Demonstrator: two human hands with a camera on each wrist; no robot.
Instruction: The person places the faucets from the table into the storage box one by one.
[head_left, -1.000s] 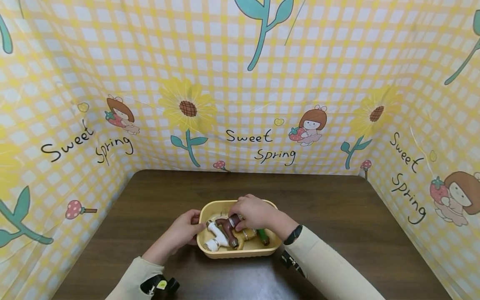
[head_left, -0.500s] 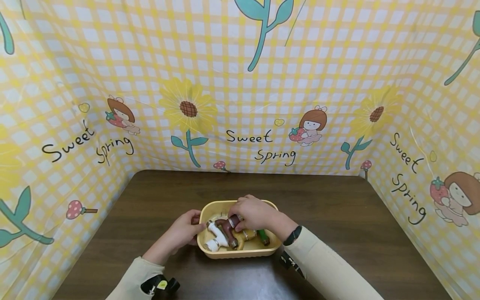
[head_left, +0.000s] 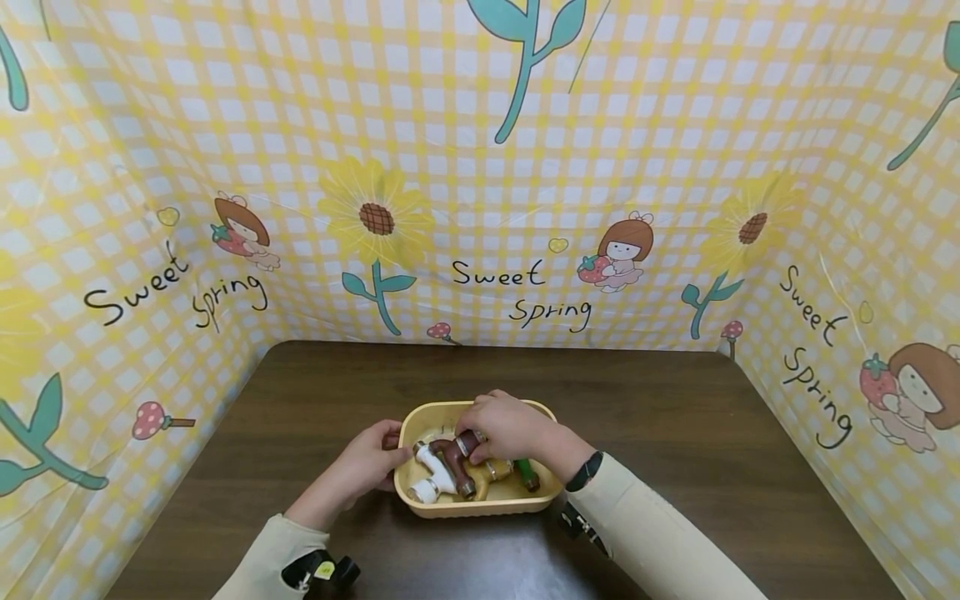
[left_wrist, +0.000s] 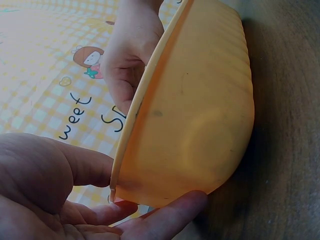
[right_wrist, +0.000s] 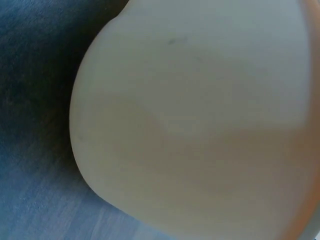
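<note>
A yellow plastic basin (head_left: 480,508) stands on the table with several faucet-like fittings in it. My left hand (head_left: 372,457) grips its left end; in the left wrist view the thumb lies at the rim and the other fingers reach under the basin wall (left_wrist: 200,100). My right hand (head_left: 513,425) reaches in over the far rim and pinches the upper end of a brown faucet (head_left: 456,460). Left of that lies a white faucet (head_left: 437,477). A yellow faucet (head_left: 495,472) and a green one (head_left: 528,475) are partly hidden under the right hand.
The dark wooden table (head_left: 337,375) surrounds the basin. A checked yellow cloth (head_left: 495,200) with printed flowers hangs along its back and sides. In the right wrist view, the basin's pale wall (right_wrist: 190,100) fills most of the picture.
</note>
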